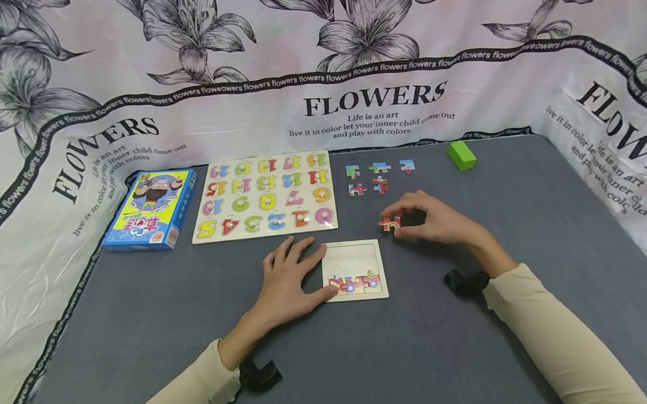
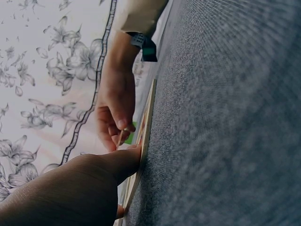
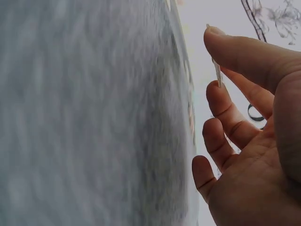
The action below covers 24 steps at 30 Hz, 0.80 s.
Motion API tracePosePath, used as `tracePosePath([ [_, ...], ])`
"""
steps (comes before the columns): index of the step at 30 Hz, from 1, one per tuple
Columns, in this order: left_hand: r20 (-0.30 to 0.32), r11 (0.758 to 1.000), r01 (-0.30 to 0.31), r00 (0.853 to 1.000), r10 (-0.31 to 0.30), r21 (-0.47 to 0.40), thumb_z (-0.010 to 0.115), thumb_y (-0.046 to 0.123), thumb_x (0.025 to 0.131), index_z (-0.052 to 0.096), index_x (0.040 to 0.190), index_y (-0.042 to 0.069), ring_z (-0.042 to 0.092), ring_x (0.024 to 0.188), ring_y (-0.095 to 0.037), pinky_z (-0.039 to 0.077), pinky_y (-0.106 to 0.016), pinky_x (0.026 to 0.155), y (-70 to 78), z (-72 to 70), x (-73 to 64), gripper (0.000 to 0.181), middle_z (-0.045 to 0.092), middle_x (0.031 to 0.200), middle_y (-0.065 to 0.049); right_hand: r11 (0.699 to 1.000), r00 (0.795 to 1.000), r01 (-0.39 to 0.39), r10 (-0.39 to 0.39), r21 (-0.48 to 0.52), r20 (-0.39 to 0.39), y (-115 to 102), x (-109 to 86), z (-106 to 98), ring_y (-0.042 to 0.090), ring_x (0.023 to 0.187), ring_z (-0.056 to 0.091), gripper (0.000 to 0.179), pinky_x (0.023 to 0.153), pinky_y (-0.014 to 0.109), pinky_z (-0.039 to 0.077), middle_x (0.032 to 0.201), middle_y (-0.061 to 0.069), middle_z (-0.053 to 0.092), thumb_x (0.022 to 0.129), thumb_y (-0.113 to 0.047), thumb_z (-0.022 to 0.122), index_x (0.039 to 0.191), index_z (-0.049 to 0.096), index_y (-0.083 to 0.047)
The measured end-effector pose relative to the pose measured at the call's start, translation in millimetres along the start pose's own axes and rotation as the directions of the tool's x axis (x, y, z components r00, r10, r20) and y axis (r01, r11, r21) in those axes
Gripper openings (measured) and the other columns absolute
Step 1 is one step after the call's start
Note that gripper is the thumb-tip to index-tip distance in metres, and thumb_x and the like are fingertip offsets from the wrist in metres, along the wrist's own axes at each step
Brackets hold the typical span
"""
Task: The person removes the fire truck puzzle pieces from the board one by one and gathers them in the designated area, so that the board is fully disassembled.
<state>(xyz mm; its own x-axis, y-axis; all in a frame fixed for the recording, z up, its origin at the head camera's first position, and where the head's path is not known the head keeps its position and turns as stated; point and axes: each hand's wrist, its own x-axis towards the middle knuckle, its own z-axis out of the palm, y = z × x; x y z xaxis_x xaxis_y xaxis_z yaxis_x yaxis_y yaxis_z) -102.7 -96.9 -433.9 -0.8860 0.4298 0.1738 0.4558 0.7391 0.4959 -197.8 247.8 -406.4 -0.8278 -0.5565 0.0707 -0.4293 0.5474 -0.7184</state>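
Note:
A small square wooden puzzle tray [image 1: 353, 255] lies on the table, with joined vehicle-picture pieces [image 1: 354, 284] along its lower side. My left hand [image 1: 289, 282] spans the tray's left side, fingers spread; its thumb [image 2: 129, 160] rests on the near left corner and the index finger touches the far left corner. Beyond the tray's upper right, my right hand [image 1: 435, 218] pinches a red puzzle piece [image 1: 389, 224] between thumb and fingers. That piece [image 3: 217, 73] appears edge-on in the right wrist view, its other fingers loosely bent.
Several loose puzzle pieces [image 1: 378, 167] lie beyond the right hand. A wooden number board [image 1: 263, 196] stands at the back, left of them. Further left is a blue and yellow box [image 1: 149, 209]. A green block [image 1: 461, 155] sits at the back right, before a flower-printed sheet [image 1: 233, 115].

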Motion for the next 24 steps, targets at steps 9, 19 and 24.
tracePosePath([
  [9, 0.038, 1.0, 0.018, 0.999, -0.017, -0.01, 0.073, 0.054, 0.086, 0.049, 0.153, 0.021, 0.021, 0.153, -0.041, 0.014, -0.065, 0.114, -1.5, -0.4, 2.0, 0.078, 0.039, 0.161, -0.009, 0.994, 0.995, -0.088, 0.085, -0.06, -0.05, 15.4, -3.5, -18.4, 0.019, 0.097, 0.044, 0.037, 0.082, 0.033, 0.036, 0.101, 0.003, 0.062, 0.087, -0.02, 0.082, 0.123, 0.074, -0.018],
  [19, 0.037, 1.0, 0.021, 0.999, -0.021, -0.011, 0.073, 0.054, 0.087, 0.049, 0.153, 0.021, 0.021, 0.154, -0.041, 0.013, -0.065, 0.115, -2.1, 0.1, 1.3, 0.078, 0.039, 0.161, -0.008, 0.989, 0.99, -0.126, 0.119, -0.079, -0.081, 30.0, 4.8, -34.2, 0.02, 0.093, 0.045, 0.036, 0.08, 0.032, 0.036, 0.1, 0.007, 0.062, 0.088, -0.017, 0.081, 0.124, 0.073, -0.015],
  [24, 0.04, 1.0, 0.024, 0.999, -0.024, -0.01, 0.073, 0.054, 0.087, 0.049, 0.153, 0.021, 0.021, 0.154, -0.041, 0.013, -0.065, 0.115, -2.8, 0.2, 1.2, 0.077, 0.039, 0.162, -0.008, 0.98, 0.982, -0.178, 0.17, -0.095, -0.085, 35.2, 10.8, -39.2, 0.021, 0.096, 0.046, 0.037, 0.083, 0.034, 0.036, 0.106, 0.009, 0.062, 0.09, -0.013, 0.078, 0.126, 0.072, -0.014],
])
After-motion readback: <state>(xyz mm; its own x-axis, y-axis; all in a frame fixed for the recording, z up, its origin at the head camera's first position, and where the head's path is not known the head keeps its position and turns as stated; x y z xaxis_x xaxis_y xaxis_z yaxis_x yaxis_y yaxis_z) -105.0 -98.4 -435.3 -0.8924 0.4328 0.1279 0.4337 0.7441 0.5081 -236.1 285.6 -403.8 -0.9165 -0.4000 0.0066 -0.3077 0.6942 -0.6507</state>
